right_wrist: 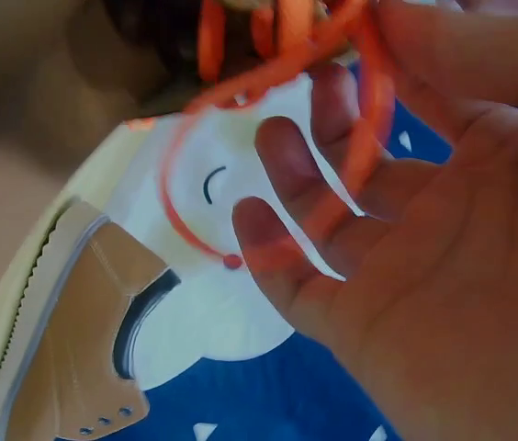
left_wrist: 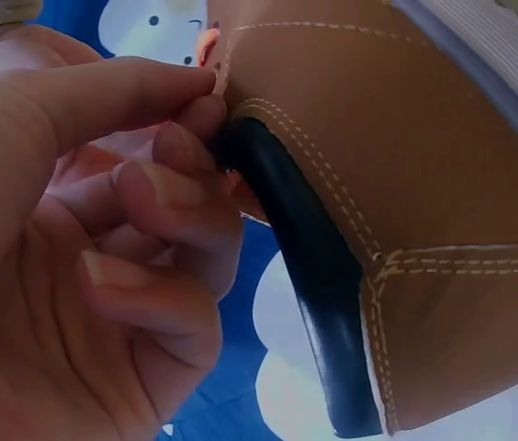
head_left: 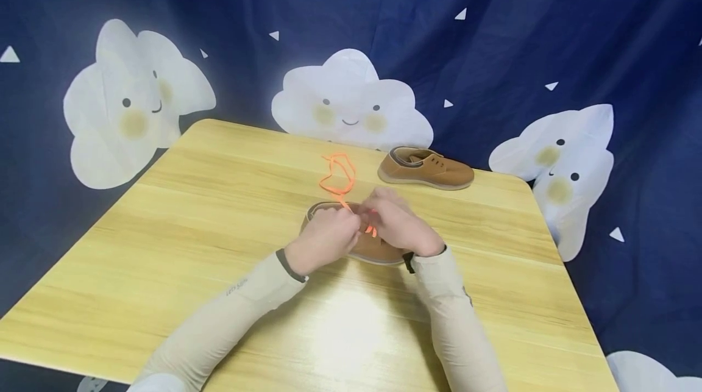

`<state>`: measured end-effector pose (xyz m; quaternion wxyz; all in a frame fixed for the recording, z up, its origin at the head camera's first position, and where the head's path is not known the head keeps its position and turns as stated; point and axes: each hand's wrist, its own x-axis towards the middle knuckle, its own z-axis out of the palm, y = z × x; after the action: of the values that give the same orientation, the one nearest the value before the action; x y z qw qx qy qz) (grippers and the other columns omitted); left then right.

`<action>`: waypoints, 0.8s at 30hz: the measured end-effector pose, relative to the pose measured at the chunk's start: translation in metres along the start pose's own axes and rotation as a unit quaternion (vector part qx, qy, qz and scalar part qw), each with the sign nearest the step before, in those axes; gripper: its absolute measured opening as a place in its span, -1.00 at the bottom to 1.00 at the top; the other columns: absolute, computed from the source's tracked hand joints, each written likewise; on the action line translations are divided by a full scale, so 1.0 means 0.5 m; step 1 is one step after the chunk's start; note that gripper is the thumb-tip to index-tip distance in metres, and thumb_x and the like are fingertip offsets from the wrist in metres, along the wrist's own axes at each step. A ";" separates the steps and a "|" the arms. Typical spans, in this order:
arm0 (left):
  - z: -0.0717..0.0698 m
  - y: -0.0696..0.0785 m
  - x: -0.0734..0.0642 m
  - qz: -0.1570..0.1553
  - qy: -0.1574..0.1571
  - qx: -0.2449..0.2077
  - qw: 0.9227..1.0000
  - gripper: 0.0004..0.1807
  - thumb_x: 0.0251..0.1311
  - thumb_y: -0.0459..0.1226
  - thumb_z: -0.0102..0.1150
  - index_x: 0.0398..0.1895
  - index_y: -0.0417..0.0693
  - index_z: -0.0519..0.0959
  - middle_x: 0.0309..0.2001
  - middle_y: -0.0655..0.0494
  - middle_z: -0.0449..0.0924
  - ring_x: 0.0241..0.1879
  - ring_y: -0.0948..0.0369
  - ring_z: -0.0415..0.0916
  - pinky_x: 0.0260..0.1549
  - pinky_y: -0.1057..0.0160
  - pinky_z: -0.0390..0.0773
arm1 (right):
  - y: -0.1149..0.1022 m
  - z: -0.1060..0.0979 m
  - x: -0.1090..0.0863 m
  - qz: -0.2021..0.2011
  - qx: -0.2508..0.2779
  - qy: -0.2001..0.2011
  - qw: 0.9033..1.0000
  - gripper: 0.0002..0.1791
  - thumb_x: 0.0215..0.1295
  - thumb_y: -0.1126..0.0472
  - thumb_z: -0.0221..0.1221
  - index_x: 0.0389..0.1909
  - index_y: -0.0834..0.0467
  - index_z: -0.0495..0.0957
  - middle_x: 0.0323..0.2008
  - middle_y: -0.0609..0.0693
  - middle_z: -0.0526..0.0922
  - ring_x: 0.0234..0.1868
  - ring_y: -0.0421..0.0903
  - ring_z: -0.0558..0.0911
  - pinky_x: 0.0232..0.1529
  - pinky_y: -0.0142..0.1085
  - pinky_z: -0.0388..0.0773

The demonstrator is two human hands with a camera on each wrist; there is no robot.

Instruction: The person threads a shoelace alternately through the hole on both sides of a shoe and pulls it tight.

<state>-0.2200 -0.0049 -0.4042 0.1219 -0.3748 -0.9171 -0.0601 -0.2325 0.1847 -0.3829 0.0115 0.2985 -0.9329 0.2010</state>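
A brown shoe (head_left: 378,253) with an orange shoelace (head_left: 336,189) partly threaded through its eyelets is on the table under both hands. My left hand (head_left: 328,235) pinches the shoe's eyelet flap between thumb and index finger. In the left wrist view, a bit of orange shows at an eyelet just beyond those fingertips. The right hand (head_left: 403,224) is over the front of the shoe. Its thumb and index finger pinch the lace, which hangs in a blurred loop past the other, spread fingers in the right wrist view. A long end of lace lies in loops behind the shoe.
A second brown shoe (head_left: 430,174), with bare eyelets, stands near the table's back right edge. The wooden table (head_left: 181,245) has rounded corners, and a blue curtain (head_left: 236,8) with cloud faces hangs behind it.
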 end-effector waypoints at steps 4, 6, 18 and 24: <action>-0.011 -0.001 0.001 -0.011 -0.013 -0.047 0.999 -0.67 0.29 -0.29 0.30 -0.63 0.06 0.46 -0.68 0.30 0.21 -0.66 0.35 0.20 -0.68 0.41 0.21 | 0.025 -0.020 -0.019 0.051 0.071 -0.011 0.996 -0.33 0.31 0.11 0.40 0.33 0.31 0.43 0.36 0.26 0.46 0.39 0.17 0.45 0.38 0.06 0.43; -0.015 -0.001 0.001 -0.016 -0.017 -0.063 0.998 -0.65 0.28 -0.30 0.29 -0.65 0.08 0.42 -0.68 0.31 0.20 -0.65 0.35 0.20 -0.66 0.39 0.21 | 0.039 -0.022 -0.026 0.087 0.095 -0.053 0.990 -0.06 0.18 0.03 0.50 0.44 0.35 0.26 0.44 0.29 0.35 0.45 0.20 0.37 0.44 0.10 0.36; -0.063 0.007 -0.025 -0.018 -0.037 -0.107 0.993 -0.62 0.20 -0.32 0.27 -0.70 0.14 0.37 -0.70 0.34 0.23 -0.62 0.32 0.27 -0.59 0.34 0.29 | 0.058 0.014 -0.006 0.151 0.092 -0.151 0.973 -0.31 -0.20 0.21 0.67 0.00 0.16 0.55 -0.16 0.01 0.62 -0.16 -0.05 0.54 0.01 -0.18 0.52; -0.116 0.020 -0.073 0.021 -0.036 -0.142 0.989 -0.68 0.15 -0.32 0.27 -0.69 0.13 0.42 -0.65 0.36 0.37 -0.59 0.38 0.29 -0.58 0.39 0.33 | 0.054 0.015 -0.006 0.204 0.057 -0.153 0.965 -0.31 -0.15 0.10 0.67 -0.01 0.21 0.54 -0.13 0.05 0.66 -0.13 -0.02 0.60 -0.01 -0.14 0.58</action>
<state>-0.1772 -0.0340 -0.3581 0.0358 -0.4095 -0.8948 -0.1741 -0.2444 0.2038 -0.4002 -0.1899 0.1294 -0.9516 0.2040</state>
